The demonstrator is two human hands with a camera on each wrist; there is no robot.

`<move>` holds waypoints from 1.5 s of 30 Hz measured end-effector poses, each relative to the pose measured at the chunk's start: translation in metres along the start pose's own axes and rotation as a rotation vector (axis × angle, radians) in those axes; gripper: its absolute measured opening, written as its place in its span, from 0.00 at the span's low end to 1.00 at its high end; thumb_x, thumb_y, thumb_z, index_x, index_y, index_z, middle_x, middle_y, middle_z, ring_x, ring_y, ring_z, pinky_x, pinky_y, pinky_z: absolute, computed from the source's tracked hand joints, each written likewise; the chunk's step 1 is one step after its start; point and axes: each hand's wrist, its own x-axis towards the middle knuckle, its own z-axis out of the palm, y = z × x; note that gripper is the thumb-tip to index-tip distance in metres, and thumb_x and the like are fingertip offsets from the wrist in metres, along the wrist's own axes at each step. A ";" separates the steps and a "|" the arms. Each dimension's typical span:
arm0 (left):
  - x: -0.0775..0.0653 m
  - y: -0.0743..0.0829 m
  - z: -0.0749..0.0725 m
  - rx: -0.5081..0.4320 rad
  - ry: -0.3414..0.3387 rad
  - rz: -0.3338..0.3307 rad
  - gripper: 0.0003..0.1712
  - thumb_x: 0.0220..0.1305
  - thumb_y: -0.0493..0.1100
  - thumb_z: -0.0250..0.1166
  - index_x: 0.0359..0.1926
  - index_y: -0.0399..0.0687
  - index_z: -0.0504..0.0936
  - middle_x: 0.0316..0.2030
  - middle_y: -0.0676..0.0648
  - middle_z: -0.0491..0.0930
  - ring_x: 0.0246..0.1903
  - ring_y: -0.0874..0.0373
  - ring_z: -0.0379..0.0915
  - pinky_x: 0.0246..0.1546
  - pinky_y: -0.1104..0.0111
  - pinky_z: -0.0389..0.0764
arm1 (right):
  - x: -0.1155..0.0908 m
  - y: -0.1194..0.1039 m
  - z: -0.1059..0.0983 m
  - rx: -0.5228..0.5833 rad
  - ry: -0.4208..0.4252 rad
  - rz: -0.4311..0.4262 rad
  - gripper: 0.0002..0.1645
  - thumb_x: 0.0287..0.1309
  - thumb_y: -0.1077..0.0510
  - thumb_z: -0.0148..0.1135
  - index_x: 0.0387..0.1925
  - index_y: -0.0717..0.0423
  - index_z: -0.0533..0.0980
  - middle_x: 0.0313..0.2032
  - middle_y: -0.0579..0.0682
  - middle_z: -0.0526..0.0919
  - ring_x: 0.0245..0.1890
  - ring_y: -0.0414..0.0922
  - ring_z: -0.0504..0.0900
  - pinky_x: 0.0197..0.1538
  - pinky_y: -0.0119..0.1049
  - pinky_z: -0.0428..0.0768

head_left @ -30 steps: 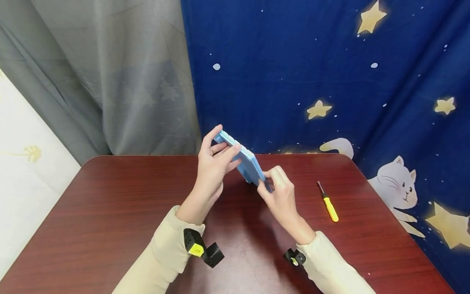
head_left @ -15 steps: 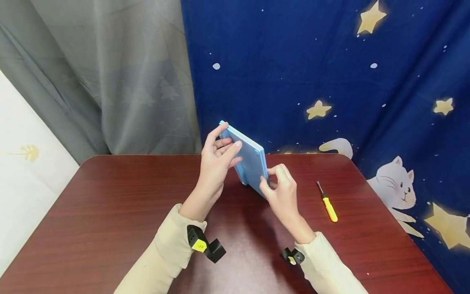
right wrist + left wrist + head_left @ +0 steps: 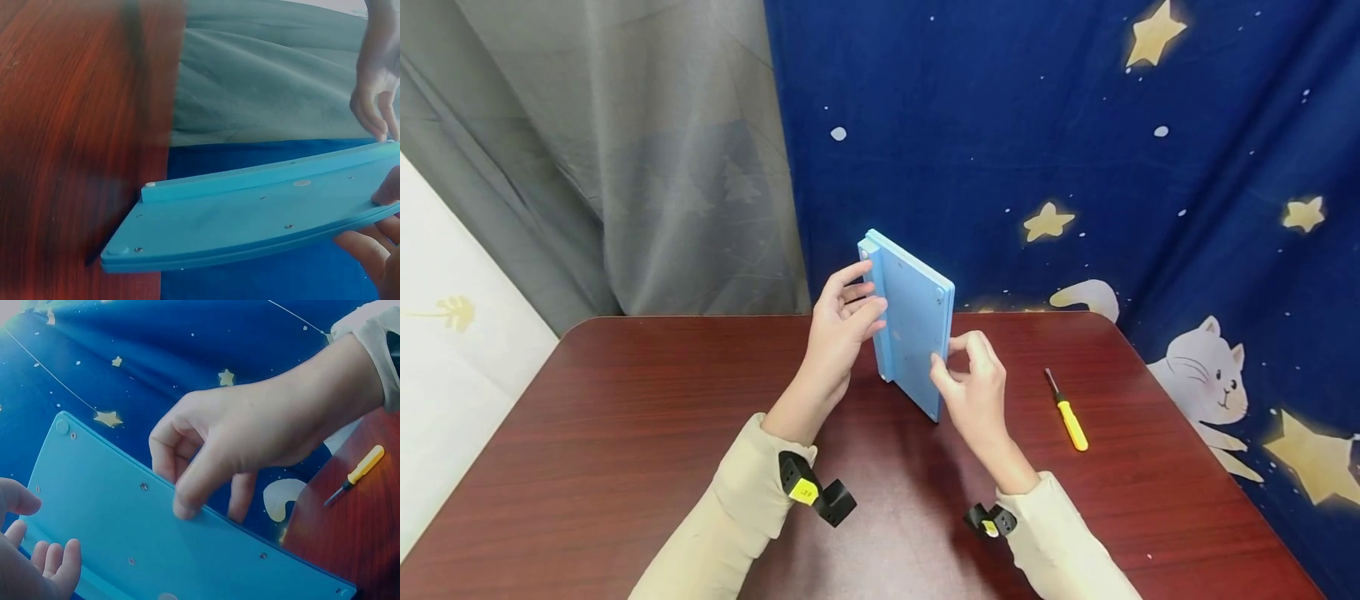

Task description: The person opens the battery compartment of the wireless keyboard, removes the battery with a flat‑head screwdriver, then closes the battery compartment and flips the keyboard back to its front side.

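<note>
One blue panel stands near the middle of the head view, on end above the tabletop, leaning slightly; whether its lower corner touches the wood is hard to tell. A raised bar runs along its 9 o'clock edge. The left-wrist view shows at least five small screws and two round feet on its face; the right-wrist view shows one pale oval, any writing on it unreadable.

Two hands are at it, well apart from each other. The right hand, at 4 o'clock, pinches the panel's edge between thumb and fingers. The left hand, at 9 o'clock, has loosely bent fingers at the bar.

Two black cameras sit at the cuffs, one each; the left one's yellow label bears lettering too small to read surely.

One yellow-handled screwdriver lies farther out at 4 o'clock. Behind, a blue curtain shows four large stars and one cat.
</note>
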 end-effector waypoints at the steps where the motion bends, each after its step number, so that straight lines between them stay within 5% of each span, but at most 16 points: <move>1: 0.000 -0.001 0.000 0.002 -0.005 -0.004 0.26 0.60 0.33 0.57 0.60 0.48 0.67 0.51 0.41 0.66 0.47 0.53 0.68 0.45 0.61 0.74 | 0.000 0.000 0.000 0.007 0.004 0.003 0.11 0.42 0.72 0.65 0.27 0.64 0.71 0.28 0.55 0.76 0.32 0.47 0.79 0.23 0.33 0.79; 8: 0.001 -0.013 -0.003 0.004 0.040 -0.054 0.24 0.61 0.32 0.56 0.59 0.45 0.68 0.50 0.40 0.68 0.46 0.52 0.69 0.46 0.60 0.74 | 0.003 0.000 0.000 0.042 0.027 0.023 0.09 0.45 0.72 0.64 0.29 0.64 0.71 0.29 0.54 0.76 0.33 0.46 0.78 0.25 0.28 0.78; 17: -0.001 -0.031 -0.006 -0.010 0.078 -0.139 0.22 0.61 0.32 0.56 0.57 0.42 0.70 0.49 0.37 0.70 0.49 0.42 0.67 0.43 0.63 0.75 | 0.005 0.001 0.001 0.068 0.039 0.049 0.11 0.44 0.73 0.65 0.30 0.65 0.72 0.30 0.56 0.76 0.31 0.48 0.78 0.23 0.36 0.79; 28: -0.004 -0.062 -0.011 0.021 0.108 -0.215 0.19 0.60 0.31 0.57 0.53 0.41 0.74 0.44 0.41 0.73 0.41 0.55 0.70 0.42 0.62 0.74 | 0.007 -0.001 -0.001 0.081 0.044 0.039 0.10 0.46 0.71 0.65 0.32 0.64 0.73 0.29 0.52 0.77 0.29 0.44 0.78 0.24 0.31 0.79; 38: -0.011 -0.084 -0.015 0.078 0.116 -0.275 0.19 0.59 0.33 0.57 0.53 0.41 0.75 0.43 0.41 0.75 0.45 0.46 0.70 0.41 0.60 0.75 | 0.008 -0.004 -0.001 0.109 0.056 0.051 0.09 0.47 0.70 0.65 0.32 0.63 0.74 0.29 0.53 0.77 0.29 0.44 0.79 0.24 0.30 0.78; 45: -0.015 -0.100 -0.018 0.091 0.139 -0.306 0.18 0.58 0.33 0.57 0.51 0.40 0.76 0.40 0.44 0.76 0.39 0.55 0.71 0.36 0.66 0.76 | 0.015 -0.019 -0.005 0.101 0.068 0.081 0.10 0.45 0.73 0.65 0.32 0.67 0.73 0.28 0.57 0.78 0.28 0.48 0.79 0.24 0.28 0.78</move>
